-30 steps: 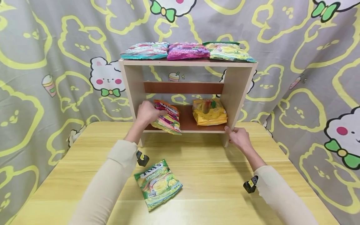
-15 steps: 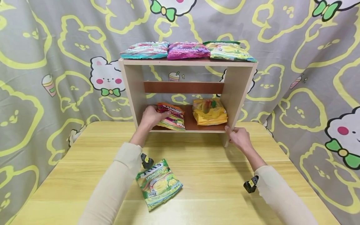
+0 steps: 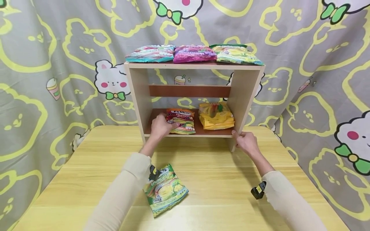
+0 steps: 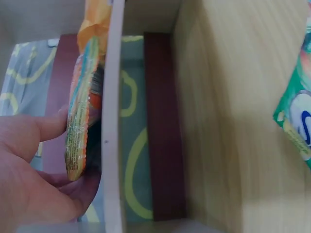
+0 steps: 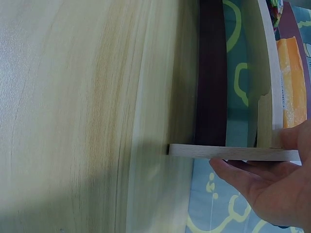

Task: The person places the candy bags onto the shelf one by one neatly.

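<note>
My left hand grips the left side of a red and orange candy bag marked "FRUITS", which is on the lower board of a small wooden shelf. In the left wrist view the thumb is on one face of the candy bag and the fingers are behind and under it. My right hand grips the shelf's right side panel near the lower board; the right wrist view shows the thumb of that hand inside and the fingers outside the panel.
A yellow bag stands at the right of the lower board. On top lie a teal bag, a purple bag and a green-yellow bag. A green Fox's bag lies on the table, partly under my left wrist camera.
My left hand has moved right with the red and orange candy bag, from the shelf's left side panel toward the middle, and the bag has straightened. The right hand keeps its hold.
</note>
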{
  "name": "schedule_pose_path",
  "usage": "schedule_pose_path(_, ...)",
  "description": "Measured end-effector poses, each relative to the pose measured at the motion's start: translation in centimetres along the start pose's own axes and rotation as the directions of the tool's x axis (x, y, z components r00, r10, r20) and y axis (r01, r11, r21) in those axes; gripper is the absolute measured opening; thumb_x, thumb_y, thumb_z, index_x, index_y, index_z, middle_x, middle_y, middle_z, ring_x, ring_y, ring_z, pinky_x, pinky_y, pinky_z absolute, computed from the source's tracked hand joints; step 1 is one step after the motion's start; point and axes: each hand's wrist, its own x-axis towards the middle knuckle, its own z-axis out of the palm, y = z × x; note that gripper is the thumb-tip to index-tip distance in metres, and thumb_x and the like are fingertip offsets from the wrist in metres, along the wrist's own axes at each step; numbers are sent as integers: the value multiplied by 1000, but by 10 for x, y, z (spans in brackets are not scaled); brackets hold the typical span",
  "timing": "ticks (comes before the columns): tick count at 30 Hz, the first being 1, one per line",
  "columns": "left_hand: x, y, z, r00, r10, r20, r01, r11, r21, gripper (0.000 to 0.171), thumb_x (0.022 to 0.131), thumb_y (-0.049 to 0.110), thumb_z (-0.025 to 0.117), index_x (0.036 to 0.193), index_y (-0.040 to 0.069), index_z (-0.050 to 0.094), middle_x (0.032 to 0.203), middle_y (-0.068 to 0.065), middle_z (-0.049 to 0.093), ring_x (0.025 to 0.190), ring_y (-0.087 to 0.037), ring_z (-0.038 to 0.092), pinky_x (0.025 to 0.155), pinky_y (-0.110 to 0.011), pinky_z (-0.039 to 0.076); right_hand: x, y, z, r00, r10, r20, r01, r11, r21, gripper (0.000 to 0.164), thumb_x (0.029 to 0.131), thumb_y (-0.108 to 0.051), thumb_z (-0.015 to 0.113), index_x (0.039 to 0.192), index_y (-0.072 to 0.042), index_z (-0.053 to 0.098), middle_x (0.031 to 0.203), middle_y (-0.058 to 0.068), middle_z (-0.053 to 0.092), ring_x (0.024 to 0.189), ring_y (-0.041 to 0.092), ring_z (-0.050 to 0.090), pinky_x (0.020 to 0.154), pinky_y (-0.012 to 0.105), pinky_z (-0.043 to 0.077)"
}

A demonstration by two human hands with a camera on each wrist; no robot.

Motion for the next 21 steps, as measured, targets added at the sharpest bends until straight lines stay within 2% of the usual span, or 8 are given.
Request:
schedule_pose_path(4, -2, -3, 6, 1000, 15, 5, -15, 998, 68, 64, 89, 44, 76, 124, -7, 61, 122, -24, 63, 118, -41, 55, 104, -51, 45, 0, -1, 0, 1000, -1, 6, 1, 1000, -3, 62, 101, -55, 46, 117, 0, 72, 99, 25, 75, 93, 38, 74, 64, 29, 49)
schedule_pose_path(7, -3, -4, 10, 999, 35, 0, -35, 994, 101, 62, 91, 47, 72, 119, -8, 64, 120, -26, 61, 119, -43, 52, 106, -55, 40, 0, -2, -1, 1000, -5, 9, 5, 1000, 3, 63, 101, -55, 46, 121, -1, 71, 106, 27, 74, 93, 38, 75, 66, 30, 51)
schedule_pose_path(12, -3, -6, 19, 996, 79, -51, -75, 995, 70, 52, 91, 45, 72, 105, -5, 70, 107, -23, 65, 108, -41, 57, 99, -55, 44, -1, -3, -1, 1000, -8, 10, 8, 1000, 2, 63, 102, -54, 46, 122, 0, 70, 108, 27, 73, 93, 37, 75, 67, 31, 52)
schedule_pose_path(16, -2, -9, 25, 992, 97, -80, -93, 994, 51, 53, 90, 43, 75, 114, -3, 68, 109, -21, 68, 107, -39, 59, 98, -53, 45, -1, -2, -1, 1000, 1, 8, -1, 1000, -2, 63, 102, -55, 46, 120, 0, 71, 107, 26, 73, 93, 37, 75, 68, 31, 52)
schedule_pose_path(21, -3, -7, 25, 985, 124, -117, -115, 990, 79, 60, 92, 40, 72, 129, -5, 60, 120, -25, 64, 114, -43, 57, 103, -55, 43, -2, -1, -1, 1000, 2, 8, -2, 1000, 14, 63, 101, -55, 46, 123, -1, 70, 121, 29, 68, 94, 36, 75, 77, 37, 55)
